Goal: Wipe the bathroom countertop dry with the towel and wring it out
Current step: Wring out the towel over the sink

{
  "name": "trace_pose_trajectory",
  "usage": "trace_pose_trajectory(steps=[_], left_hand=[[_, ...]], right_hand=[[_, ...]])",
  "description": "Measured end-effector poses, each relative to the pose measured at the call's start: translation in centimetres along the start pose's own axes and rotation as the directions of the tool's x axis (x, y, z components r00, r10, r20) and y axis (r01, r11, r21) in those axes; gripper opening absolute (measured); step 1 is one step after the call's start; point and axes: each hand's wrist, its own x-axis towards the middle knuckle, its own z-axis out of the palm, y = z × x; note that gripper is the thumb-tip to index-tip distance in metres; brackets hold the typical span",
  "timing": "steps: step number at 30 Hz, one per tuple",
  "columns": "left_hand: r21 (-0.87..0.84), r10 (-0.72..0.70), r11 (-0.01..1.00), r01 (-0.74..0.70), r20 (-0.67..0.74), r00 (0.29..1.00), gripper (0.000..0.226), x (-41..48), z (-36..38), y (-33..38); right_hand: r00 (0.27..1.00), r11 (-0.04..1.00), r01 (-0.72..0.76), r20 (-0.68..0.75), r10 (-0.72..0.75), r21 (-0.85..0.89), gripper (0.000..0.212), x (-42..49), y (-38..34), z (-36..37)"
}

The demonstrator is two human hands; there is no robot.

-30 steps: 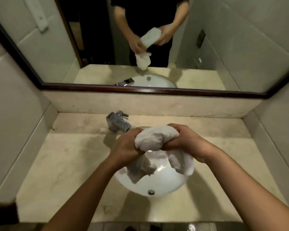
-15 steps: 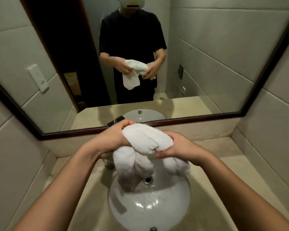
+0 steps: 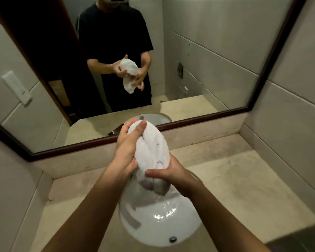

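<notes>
A white towel (image 3: 151, 150), rolled into a thick twist, stands nearly upright above the white oval sink (image 3: 160, 222). My left hand (image 3: 127, 146) grips its upper part, thumb across the top. My right hand (image 3: 173, 176) clasps its lower part, and the towel's loose ends hang below my fingers over the basin. The beige stone countertop (image 3: 244, 179) spreads out on both sides of the sink. The tap is hidden behind my hands and the towel.
A dark-framed mirror (image 3: 216, 66) covers the back wall and reflects a person in a black shirt holding the towel. Tiled walls close in the counter at left (image 3: 11, 188) and right (image 3: 295, 124). The sink's overflow hole (image 3: 172, 239) sits at its near rim.
The towel has turned from lying crosswise to standing nearly upright: my left hand rose to its top and my right hand dropped to its lower end. The camera tilted up toward the mirror.
</notes>
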Motion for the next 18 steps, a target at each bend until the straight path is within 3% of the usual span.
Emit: trace_pose_trajectory(steps=[4, 6, 9, 12, 14, 16, 18], left_hand=[[-0.080, -0.050, 0.996, 0.040, -0.122, 0.991, 0.085, 0.9, -0.3, -1.0], [-0.068, -0.051, 0.997, 0.041, -0.151, 0.987, 0.083, 1.2, -0.9, -1.1], [-0.039, -0.074, 0.996, 0.075, 0.023, 0.997, 0.072, 1.5, -2.7, -1.1], [-0.010, -0.136, 0.990, 0.140, 0.163, 0.977, 0.062, 2.1, -5.5, -0.7], [-0.059, -0.149, 0.984, 0.168, 0.246, 0.958, 0.059, 2.5, -7.2, -0.8], [-0.087, -0.161, 0.975, 0.204, 0.354, 0.921, 0.072, 3.0, -8.2, -1.4], [-0.107, -0.172, 0.965, 0.241, 0.439, 0.882, 0.095, 3.4, -8.7, -2.3]], right_hand=[[1.000, 0.998, -0.023, -0.015, 0.024, 0.057, 0.083, 0.5, 0.4, 1.4], [0.999, 0.999, -0.035, -0.016, 0.034, -0.018, 0.081, 0.8, 0.3, 1.5], [0.996, 0.997, -0.060, -0.067, 0.057, -0.040, 0.058, 1.1, -0.5, 0.5], [0.995, 0.966, -0.090, -0.012, 0.096, 0.244, 0.044, 0.9, -1.5, -0.6], [0.982, 0.850, -0.188, 0.103, 0.158, 0.493, 0.038, 0.7, -2.3, -0.6], [0.959, 0.739, -0.281, 0.199, 0.200, 0.612, 0.033, 0.8, -2.7, -0.1], [0.934, 0.694, -0.352, 0.286, 0.215, 0.628, 0.039, 1.3, -2.4, 0.4]])
